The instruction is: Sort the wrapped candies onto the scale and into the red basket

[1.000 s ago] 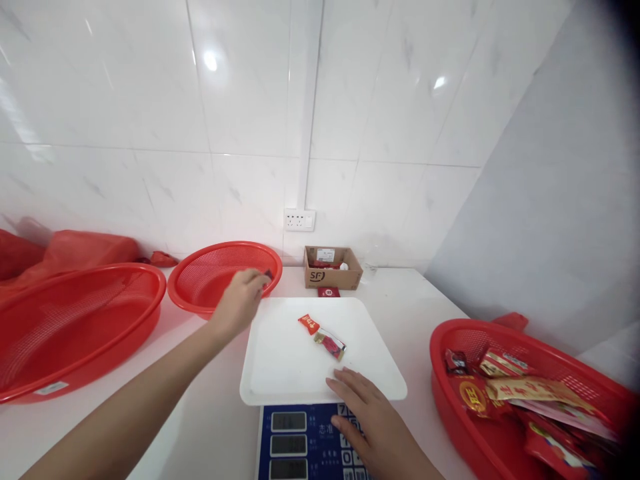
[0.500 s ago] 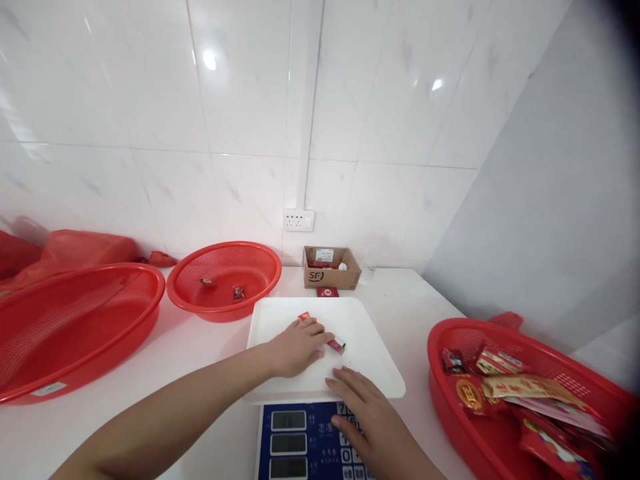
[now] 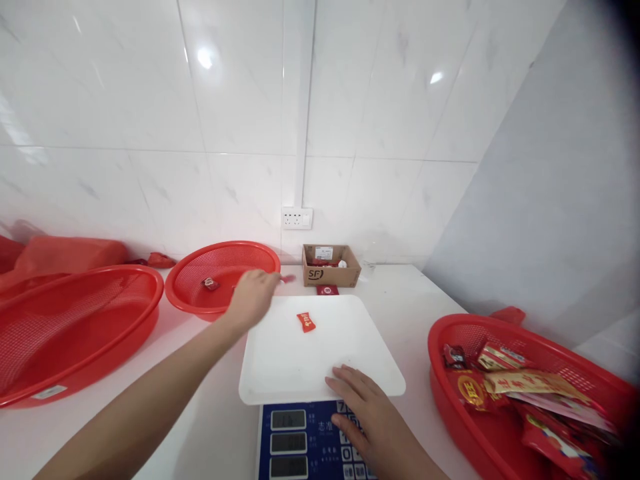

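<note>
My left hand is closed on a small packet, blurred and reddish, over the right side of a round red basket. One wrapped candy shows in that basket. A red candy with gold marks lies on the white tray of a scale. My right hand rests with fingers spread at the tray's front edge, over the blue keypad, and holds nothing.
At the right stands a red basket with several snack packets. A larger red basket is at the left. Behind the tray are a cardboard box and a dark red packet. A socket is on the wall.
My left hand has moved from the tray up and left to the round basket, and the packet beside its fingers has left the tray. The red candy is now uncovered. My right hand has barely moved.
</note>
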Tool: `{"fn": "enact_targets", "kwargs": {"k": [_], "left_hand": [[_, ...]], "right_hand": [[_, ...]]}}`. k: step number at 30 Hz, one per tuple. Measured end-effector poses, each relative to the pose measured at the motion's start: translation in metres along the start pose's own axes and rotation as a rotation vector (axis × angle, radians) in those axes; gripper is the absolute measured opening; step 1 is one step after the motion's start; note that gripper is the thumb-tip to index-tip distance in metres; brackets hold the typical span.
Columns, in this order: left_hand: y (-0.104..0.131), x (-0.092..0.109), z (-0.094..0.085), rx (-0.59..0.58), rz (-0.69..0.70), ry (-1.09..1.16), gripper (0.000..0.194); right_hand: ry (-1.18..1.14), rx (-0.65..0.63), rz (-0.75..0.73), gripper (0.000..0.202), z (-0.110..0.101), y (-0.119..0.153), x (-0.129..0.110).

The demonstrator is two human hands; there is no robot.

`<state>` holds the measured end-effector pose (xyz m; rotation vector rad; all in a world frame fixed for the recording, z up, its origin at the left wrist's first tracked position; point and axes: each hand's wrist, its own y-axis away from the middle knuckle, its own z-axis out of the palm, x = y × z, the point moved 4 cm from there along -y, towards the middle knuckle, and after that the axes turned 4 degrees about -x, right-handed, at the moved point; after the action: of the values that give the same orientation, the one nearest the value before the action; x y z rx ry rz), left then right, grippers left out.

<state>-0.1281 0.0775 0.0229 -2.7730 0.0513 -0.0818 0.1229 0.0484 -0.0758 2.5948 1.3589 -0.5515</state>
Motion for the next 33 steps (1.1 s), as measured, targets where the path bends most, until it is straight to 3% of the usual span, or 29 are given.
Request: {"fn": "enact_targets", "kwargs": {"k": [2,4,6,11,14,17,21,25,29,31,33], "left_hand": [[-0.004,-0.023,-0.009,0.032,-0.087,-0.002,0.034],[-0.003,-0.030,-0.005,0.004,-0.085,0.021,0.038],[0.002,-0.019,0.009,-0.082,0.004,0.061,0.039],[0.020,0.039,0.052,-0.309,0.293,0.138,0.043],[0.021,0.058,0.064,-0.343,0.336,0.139,0.035],[0.017,0.060,0.069,-0.335,0.297,0.118,0.027],[0.011,0.044,0.056,-0.274,0.178,0.103,0.033],[0.008,0.000,0.021,-0.107,-0.069,0.091,0.045],[0.016,-0.037,-0.004,0.031,-0.281,0.117,0.037],[0.024,-0.037,-0.006,0.049,-0.298,0.161,0.037],[0.032,-0.023,-0.004,0.047,-0.257,0.225,0.036]], "right_hand": [[-0.001,0.003,0.005,0.042,-0.001,0.000,0.000],[-0.003,0.009,0.007,0.042,-0.001,0.001,-0.001],[-0.002,0.012,0.011,0.042,-0.001,0.002,-0.002],[0.006,-0.002,0.023,0.042,-0.004,0.002,-0.005],[0.001,-0.001,0.022,0.042,-0.005,0.002,-0.006],[-0.004,0.008,0.013,0.042,-0.004,0.002,-0.004],[-0.032,0.036,0.006,0.042,-0.004,0.002,-0.003],[-0.045,0.003,0.013,0.042,-0.005,0.002,-0.005],[-0.067,-0.018,0.026,0.042,-0.006,0.001,-0.007],[-0.098,0.009,0.030,0.042,-0.008,0.002,-0.008],[-0.133,0.072,0.033,0.040,-0.015,0.006,-0.011]]}}
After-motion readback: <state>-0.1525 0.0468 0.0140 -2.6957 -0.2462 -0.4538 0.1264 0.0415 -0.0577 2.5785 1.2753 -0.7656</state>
